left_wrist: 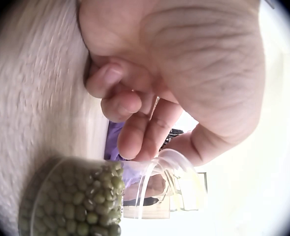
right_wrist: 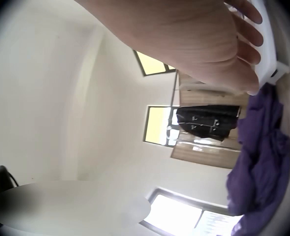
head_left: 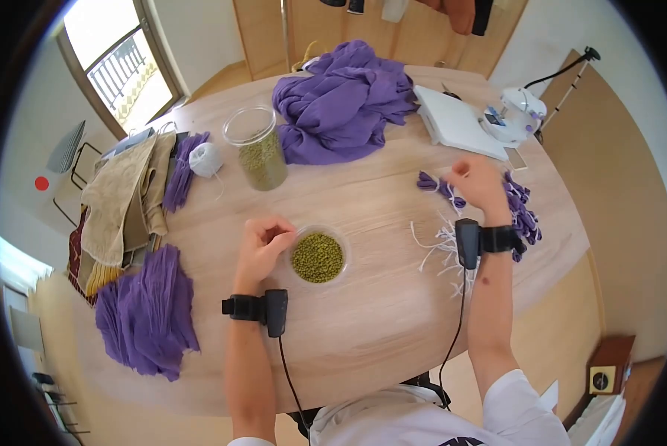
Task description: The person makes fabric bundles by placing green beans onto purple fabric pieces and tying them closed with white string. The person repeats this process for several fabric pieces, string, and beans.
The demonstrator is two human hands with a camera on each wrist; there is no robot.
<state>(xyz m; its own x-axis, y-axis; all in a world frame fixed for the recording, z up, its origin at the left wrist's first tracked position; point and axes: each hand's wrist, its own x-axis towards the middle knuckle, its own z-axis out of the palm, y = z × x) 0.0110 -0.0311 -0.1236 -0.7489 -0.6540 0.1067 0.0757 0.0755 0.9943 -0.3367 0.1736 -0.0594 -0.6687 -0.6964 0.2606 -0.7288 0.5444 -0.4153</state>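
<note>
A small clear tub [head_left: 346, 256] filled with green mung beans [head_left: 317, 258] stands on the table in front of the person. Beside its left rim is my left hand [head_left: 263, 241], fingers loosely bent. In the left wrist view that hand's fingertips and thumb are right at the rim, with the mung beans [left_wrist: 81, 204] visible through the wall. My right hand [head_left: 478, 182] hovers around the purple tied bundles [head_left: 523, 208] on the right, its fingers bent and no object showing in them. Another purple bundle [head_left: 441, 187] lies just left of it, and loose white strings [head_left: 445, 245] lie nearer the person.
A taller clear jar [head_left: 263, 160] of mung beans, a white yarn ball [head_left: 205, 159] and a large purple cloth heap [head_left: 341, 104] stand farther back. Folded fabrics [head_left: 121, 201] and purple cloth pieces [head_left: 151, 312] lie left. A white sewing machine [head_left: 515, 115] is at back right.
</note>
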